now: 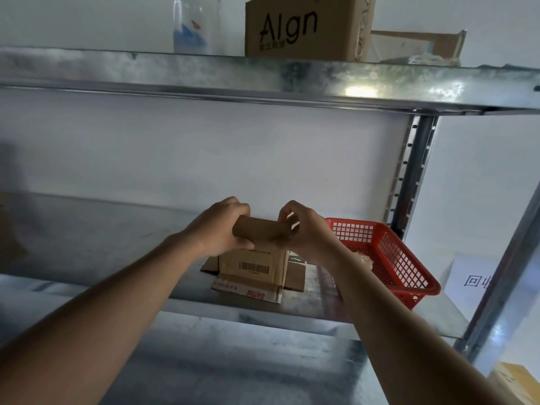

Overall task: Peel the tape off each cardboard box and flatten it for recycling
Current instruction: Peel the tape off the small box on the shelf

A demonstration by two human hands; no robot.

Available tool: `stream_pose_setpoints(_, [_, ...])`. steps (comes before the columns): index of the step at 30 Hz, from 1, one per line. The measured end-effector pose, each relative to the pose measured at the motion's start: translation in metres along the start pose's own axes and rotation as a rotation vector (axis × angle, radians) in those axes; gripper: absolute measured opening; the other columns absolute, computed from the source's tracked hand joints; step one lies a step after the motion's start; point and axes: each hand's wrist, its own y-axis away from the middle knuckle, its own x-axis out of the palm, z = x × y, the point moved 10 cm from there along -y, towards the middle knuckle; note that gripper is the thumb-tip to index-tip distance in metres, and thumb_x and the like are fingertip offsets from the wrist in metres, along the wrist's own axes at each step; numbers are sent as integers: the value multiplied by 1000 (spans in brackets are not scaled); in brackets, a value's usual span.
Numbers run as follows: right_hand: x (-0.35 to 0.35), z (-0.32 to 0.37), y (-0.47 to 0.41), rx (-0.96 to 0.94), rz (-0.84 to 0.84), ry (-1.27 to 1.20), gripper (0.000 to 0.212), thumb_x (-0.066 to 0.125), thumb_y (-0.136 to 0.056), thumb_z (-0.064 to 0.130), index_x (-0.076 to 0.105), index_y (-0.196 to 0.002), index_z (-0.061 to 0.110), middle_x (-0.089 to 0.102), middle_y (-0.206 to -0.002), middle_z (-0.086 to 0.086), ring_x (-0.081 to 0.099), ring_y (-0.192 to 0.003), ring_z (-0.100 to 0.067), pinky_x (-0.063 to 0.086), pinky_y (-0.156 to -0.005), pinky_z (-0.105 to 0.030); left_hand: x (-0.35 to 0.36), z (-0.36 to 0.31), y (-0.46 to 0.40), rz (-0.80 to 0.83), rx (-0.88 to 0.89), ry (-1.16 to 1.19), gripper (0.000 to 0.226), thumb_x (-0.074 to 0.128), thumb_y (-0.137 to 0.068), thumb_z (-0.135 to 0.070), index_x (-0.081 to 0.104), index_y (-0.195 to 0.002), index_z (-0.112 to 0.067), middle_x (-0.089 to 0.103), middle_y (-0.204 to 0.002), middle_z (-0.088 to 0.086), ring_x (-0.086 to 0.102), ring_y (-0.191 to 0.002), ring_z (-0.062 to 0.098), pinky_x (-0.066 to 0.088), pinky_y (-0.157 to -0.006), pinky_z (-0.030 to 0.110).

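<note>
Small brown cardboard box w/ barcode label [253, 266] sitting on galvanised metal shelf [87, 238], mid-frame, flaps splayed flat around its base, printed tape strip showing on the near flap. Top flap of same box rolled/curled over into a tube shape, held up between both hands. Left hand [217, 228] wrapped round left end of the curled flap, fingers over the top, thumb underneath – clamped on cardboard. Right hand [304, 232] at right end, thumb and forefinger pinching at the flap edge, other fingers curled behind; whether pinching tape or just cardboard – can't tell, too blurred. Both forearms reaching in from bottom of frame, roughly symmetrical. Red plastic mesh basket [403, 258] just beside box on the right, same shelf, tilted, near corner overhanging shelf edge; crumpled clear wad [363, 260] inside it, partly hidden behind right wrist. Upper galvanised shelf [263, 80] overhead: large brown cardboard box printed "AIgn" [304, 27], opened flat-ish cardboard box [418, 45] to its right, touching or close to it, translucent plastic bottle w/ blue print [195, 24] to its left, apart. Slotted grey steel upright [409, 176] behind basket. White sheet w/ black printed characters [470, 279] beyond the upright, far right. Yellow-brown carton corner [514, 381] at bottom right.
</note>
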Motion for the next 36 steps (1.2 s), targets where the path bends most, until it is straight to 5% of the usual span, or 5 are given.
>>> stream_pose_setpoints(6, [-9,8,-3,50,-145,-215,46,52,-103,55,78,-75,31,66,-58,19,60,-54,3,42,-52,-13,-1,16,3,16,-13,-7,38,89,-78,-32,51,-78,-32,60,-82,-13,59,-76,8,44,-61,32])
stream_pose_setpoints(14, [7,10,-14,57,-24,62,21,80,-90,23,74,-106,37,67,-125,6,59,-113,-16,51,-83,-29,3,11,18,77,101,27,18,83,-86,-36,74,-101,-31,61,-99,-15,55,-97,3,50,-80,30])
stream_pose_setpoints(22, [1,48,-6,-136,-140,265,46,44,-106,2,44,-134,38,68,-124,-7,68,-93,-26,63,-73,-43,-2,13,28,167,37,-132,21,72,-91,-52,76,-86,-32,45,-102,-11,47,-94,2,47,-74,29])
stream_pose_setpoints(28, [9,47,-8,-92,-100,397,35,50,-103,10,69,-126,29,51,-129,-1,60,-94,-20,53,-68,-25,-7,11,30,205,-37,-234,25,70,-90,-58,71,-100,-35,38,-130,-5,60,-104,20,53,-84,38])
stream_pose_setpoints(36, [9,43,-9,-11,-129,387,36,72,-90,51,68,-121,32,39,-113,2,55,-74,-14,53,-59,-29,-34,20,37,-76,-67,-83,48,92,-69,-53,53,-78,-25,60,-74,-8,56,-65,12,35,-53,26])
